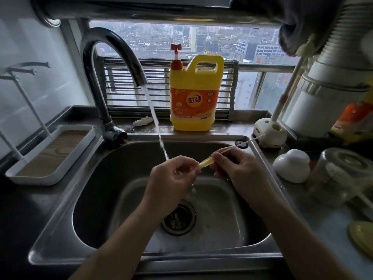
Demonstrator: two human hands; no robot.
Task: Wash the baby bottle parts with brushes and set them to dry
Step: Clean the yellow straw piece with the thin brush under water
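Over the steel sink (113,164) my left hand (171,178) pinches a small yellowish translucent bottle part (205,163) under the running water (157,126) from the dark tap (113,63). My right hand (240,168) pinches a thin white brush (248,141) whose end goes into that part; its stem sticks out up and to the right. A white bottle cap (292,165) and a clear glass bottle (337,174) stand on the counter to the right. A white brush holder (270,132) with a long brush sits behind them.
A yellow dish soap jug (194,96) stands on the ledge behind the sink. A white drying rack with a tray (52,152) is on the left counter. A yellow lid (363,239) lies at the right edge. The drain (178,218) is below my hands.
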